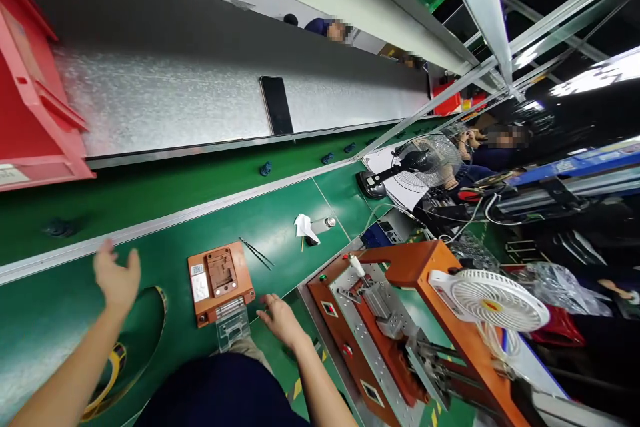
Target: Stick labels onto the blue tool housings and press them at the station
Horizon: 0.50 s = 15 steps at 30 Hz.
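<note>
My left hand point(118, 275) is raised over the left side of the green bench, its fingers apart and nothing in them. Below it a reel of yellow-and-black tape point(114, 368) lies with a loose strip curling beside it. My right hand point(281, 317) hovers at the bench's front edge with loosely spread fingers, also holding nothing. Between both hands sits an orange-brown fixture block point(200, 312) with a recessed brown nest point(220, 270). A clear hinged cover point(233, 328) hangs open off its front side. Dark tweezers point(257, 253) lie just right of the block.
A bottle point(324, 224) and white tissue point(303, 227) lie further right. An orange-framed press machine point(420, 260) with a white fan point(493, 300) stands at the right. Above the bench, a metal shelf point(175, 107) carries a phone point(277, 105) and a red bin point(40, 100). Several people sit beyond.
</note>
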Motion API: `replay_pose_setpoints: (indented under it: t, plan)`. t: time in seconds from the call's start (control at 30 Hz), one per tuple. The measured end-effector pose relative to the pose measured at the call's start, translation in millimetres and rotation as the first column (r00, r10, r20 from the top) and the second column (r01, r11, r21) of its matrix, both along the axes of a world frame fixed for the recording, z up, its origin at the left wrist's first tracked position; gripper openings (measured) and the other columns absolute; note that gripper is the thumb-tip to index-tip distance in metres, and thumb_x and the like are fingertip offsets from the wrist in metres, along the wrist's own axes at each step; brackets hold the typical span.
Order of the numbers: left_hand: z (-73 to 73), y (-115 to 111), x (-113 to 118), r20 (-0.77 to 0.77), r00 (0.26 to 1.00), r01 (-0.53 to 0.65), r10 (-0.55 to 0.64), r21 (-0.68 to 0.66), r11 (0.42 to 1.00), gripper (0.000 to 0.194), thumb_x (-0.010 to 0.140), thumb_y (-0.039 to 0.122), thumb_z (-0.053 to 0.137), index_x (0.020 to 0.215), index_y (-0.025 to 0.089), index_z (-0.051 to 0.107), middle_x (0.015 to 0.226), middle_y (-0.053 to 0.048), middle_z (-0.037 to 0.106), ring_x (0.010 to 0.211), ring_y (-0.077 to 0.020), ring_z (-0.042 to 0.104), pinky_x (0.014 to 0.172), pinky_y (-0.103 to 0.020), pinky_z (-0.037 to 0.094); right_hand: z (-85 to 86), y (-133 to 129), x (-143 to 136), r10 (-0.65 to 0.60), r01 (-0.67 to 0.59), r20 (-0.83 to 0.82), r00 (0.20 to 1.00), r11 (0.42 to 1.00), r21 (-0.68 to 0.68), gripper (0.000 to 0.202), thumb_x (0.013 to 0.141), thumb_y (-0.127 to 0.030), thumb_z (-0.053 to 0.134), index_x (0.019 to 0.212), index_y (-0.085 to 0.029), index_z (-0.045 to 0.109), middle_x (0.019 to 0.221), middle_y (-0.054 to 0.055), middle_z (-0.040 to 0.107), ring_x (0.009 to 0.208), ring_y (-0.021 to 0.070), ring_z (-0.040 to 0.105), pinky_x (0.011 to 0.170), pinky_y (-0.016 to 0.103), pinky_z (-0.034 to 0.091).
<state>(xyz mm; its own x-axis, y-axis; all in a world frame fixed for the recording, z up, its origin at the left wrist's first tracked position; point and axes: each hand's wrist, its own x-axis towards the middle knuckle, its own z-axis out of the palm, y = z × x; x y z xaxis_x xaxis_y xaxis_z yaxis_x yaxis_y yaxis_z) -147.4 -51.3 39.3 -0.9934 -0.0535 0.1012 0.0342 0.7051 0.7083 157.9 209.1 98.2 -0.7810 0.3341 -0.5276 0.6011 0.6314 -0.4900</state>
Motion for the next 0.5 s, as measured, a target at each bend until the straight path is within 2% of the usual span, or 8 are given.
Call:
replay_pose_setpoints:
  t: [0.07,0.1,0.13,0.17,0.23,0.3,0.4,0.5]
  plan:
    - [-14.7,23.4,54.0,0.030,0.967,0.250,-0.254,0.099,0.963,0.049,0.094,0.047,0.053,0.130,0.015,0.058,0.131,-0.014,0.064,0.114,-0.0294,0.064,0.103,-0.047,0.051,-0.9,22.1,-16.0,0.019,-0.018,-0.031,0.999,1.000,0.008,0.026,0.091,-0.023,0.062,0.115,-0.015,0.065,0.113,0.013,0.068,0.103,0.0242,0.067,0.091,0.033,0.051]
    - [-21.0,37.8,83.3,0.046,0.908,0.407,-0.416,0.137,0.903,0.045,0.094,0.047,0.051,0.126,0.017,0.062,0.132,-0.013,0.065,0.120,-0.0295,0.062,0.108,-0.046,0.048,-1.9,34.1,-26.3,0.028,-0.027,-0.047,0.999,1.000,0.011,0.026,0.091,-0.024,0.062,0.115,-0.015,0.065,0.114,0.013,0.069,0.103,0.0239,0.067,0.092,0.033,0.051]
    - [-26.2,52.5,111.5,0.062,0.821,0.553,-0.567,0.163,0.817,0.041,0.095,0.046,0.047,0.119,0.019,0.067,0.131,-0.012,0.066,0.126,-0.0291,0.059,0.113,-0.046,0.044,-3.3,46.5,-37.9,0.037,-0.036,-0.064,0.997,0.999,0.015,0.026,0.092,-0.024,0.062,0.116,-0.015,0.065,0.114,0.013,0.069,0.102,0.0234,0.067,0.092,0.033,0.050]
    - [-30.4,66.3,136.8,0.083,0.745,0.645,-0.662,0.160,0.747,0.040,0.094,0.046,0.049,0.119,0.021,0.068,0.139,-0.010,0.062,0.134,-0.0295,0.053,0.116,-0.047,0.040,-5.1,59.2,-50.8,0.046,-0.045,-0.082,0.996,0.999,0.017,0.026,0.092,-0.024,0.062,0.116,-0.016,0.065,0.115,0.012,0.069,0.100,0.0226,0.068,0.092,0.033,0.050]
    - [-36.0,87.3,173.7,0.148,0.695,0.691,-0.703,0.130,0.711,0.041,0.094,0.043,0.049,0.126,0.024,0.067,0.145,-0.007,0.058,0.140,-0.0286,0.047,0.119,-0.048,0.037,-9.3,85.7,-80.3,0.061,-0.059,-0.122,0.991,0.998,0.023,0.025,0.092,-0.025,0.062,0.116,-0.017,0.065,0.114,0.011,0.069,0.096,0.0204,0.068,0.091,0.032,0.050]
    - [-39.6,97.2,190.8,0.199,0.708,0.675,-0.678,0.094,0.732,0.042,0.094,0.042,0.049,0.129,0.027,0.066,0.143,-0.005,0.060,0.139,-0.0277,0.049,0.119,-0.049,0.038,-13.8,113.5,-114.2,0.068,-0.065,-0.164,0.984,0.998,0.029,0.023,0.093,-0.025,0.061,0.115,-0.018,0.064,0.112,0.008,0.070,0.095,0.0182,0.067,0.090,0.030,0.050]
    - [-44.8,96.0,191.7,0.231,0.722,0.653,-0.652,0.085,0.753,0.041,0.094,0.042,0.047,0.129,0.032,0.067,0.139,-0.002,0.064,0.134,-0.0266,0.055,0.116,-0.047,0.043,-20.1,157.6,-172.9,0.048,-0.041,-0.220,0.974,0.998,0.037,0.025,0.095,-0.027,0.059,0.118,-0.019,0.062,0.110,0.006,0.069,0.094,0.0158,0.066,0.090,0.029,0.050]
    - [-50.3,90.1,186.8,0.232,0.727,0.650,-0.646,0.070,0.756,0.039,0.093,0.041,0.049,0.128,0.039,0.068,0.137,0.001,0.065,0.131,-0.0269,0.058,0.114,-0.046,0.046,-25.8,202.1,-237.3,-0.033,0.053,-0.263,0.964,0.996,0.068,0.038,0.097,-0.029,0.055,0.133,-0.016,0.053,0.124,0.012,0.061,0.095,0.0164,0.064,0.095,0.033,0.049]
